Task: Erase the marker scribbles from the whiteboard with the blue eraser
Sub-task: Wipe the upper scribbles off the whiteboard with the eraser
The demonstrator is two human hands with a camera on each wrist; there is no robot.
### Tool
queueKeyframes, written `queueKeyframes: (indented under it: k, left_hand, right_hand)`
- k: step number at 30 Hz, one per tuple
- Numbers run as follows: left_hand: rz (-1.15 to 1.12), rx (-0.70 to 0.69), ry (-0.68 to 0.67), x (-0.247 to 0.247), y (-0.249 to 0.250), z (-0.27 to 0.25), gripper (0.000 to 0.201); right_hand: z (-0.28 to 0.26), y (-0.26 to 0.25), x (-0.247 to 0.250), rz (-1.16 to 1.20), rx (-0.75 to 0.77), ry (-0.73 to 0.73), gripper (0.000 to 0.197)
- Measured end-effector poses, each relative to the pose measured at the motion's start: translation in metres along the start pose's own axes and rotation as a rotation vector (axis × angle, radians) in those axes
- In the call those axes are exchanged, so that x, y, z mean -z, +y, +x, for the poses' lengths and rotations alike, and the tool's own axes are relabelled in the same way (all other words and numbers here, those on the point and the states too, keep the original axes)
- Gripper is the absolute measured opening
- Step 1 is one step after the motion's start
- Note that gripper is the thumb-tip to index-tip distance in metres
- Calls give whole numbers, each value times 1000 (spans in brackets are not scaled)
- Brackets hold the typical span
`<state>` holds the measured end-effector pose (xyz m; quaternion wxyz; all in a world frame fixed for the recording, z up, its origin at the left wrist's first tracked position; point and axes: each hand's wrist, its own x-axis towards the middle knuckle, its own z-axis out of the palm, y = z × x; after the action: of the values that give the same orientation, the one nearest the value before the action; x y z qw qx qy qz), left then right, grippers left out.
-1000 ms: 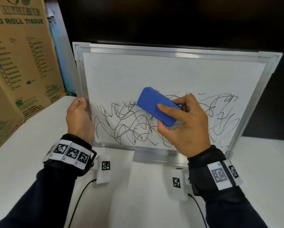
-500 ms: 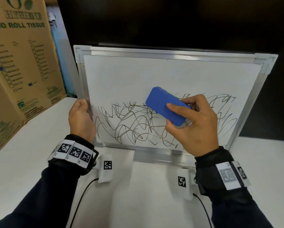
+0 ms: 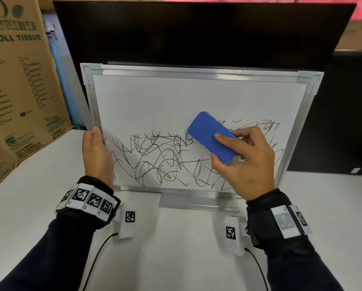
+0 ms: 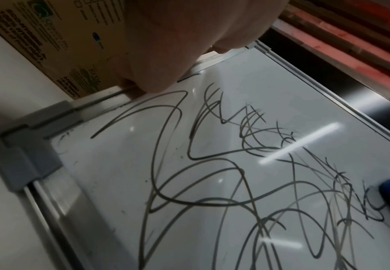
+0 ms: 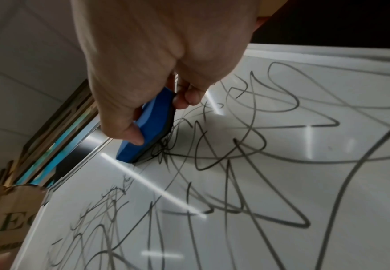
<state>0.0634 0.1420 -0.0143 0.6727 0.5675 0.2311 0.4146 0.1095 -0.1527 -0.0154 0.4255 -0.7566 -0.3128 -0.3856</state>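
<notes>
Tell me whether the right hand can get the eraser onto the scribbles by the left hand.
Probably yes: the right hand holds the blue eraser against the whiteboard, and bare board lies between it and those scribbles beside the left hand.

I seem to be in an office storeroom or back room, working at a plain white table (image 3: pixel 175 259). To my left stands a big cardboard carton (image 3: pixel 18 91) printed "ROLL TISSUE", stock rather than furnishing. Behind the small aluminium-framed whiteboard (image 3: pixel 196 73) leans a large black panel (image 3: pixel 196 34), and a dark box (image 3: pixel 343 112) sits at the right.
</notes>
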Motion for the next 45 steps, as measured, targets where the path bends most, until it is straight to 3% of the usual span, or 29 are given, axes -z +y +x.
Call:
queueKeyframes:
  k: [3, 6, 10, 16, 22, 28, 37, 45]
  left_hand:
    - [13, -18, -7, 3, -3, 6, 14]
    - [118, -101, -27, 3, 2, 5, 30]
    - [471, -440, -34, -4, 21, -13, 50]
    - [719, -968, -162, -46, 60, -62, 45]
    - [1031, -1177, -336, -112, 84, -63, 60]
    - [1092, -1269, -337, -135, 84, -49, 54]
    - [1054, -1223, -323, -144, 82, -51, 51]
    - [1085, -1151, -294, -150, 84, -56, 51]
  right_hand:
    - [0, 6, 11, -23, -15, 17, 42]
    - [-2, 12, 22, -45, -32, 32, 42]
    - [-4, 12, 23, -35, -33, 22, 41]
    - [-3, 11, 22, -48, -44, 20, 41]
    - [-1, 14, 27, -36, -51, 26, 40]
    - [0, 19, 34, -26, -71, 46, 40]
    - [-2, 8, 16, -12, -52, 6, 36]
    - [-5, 33, 54, -69, -89, 98, 35]
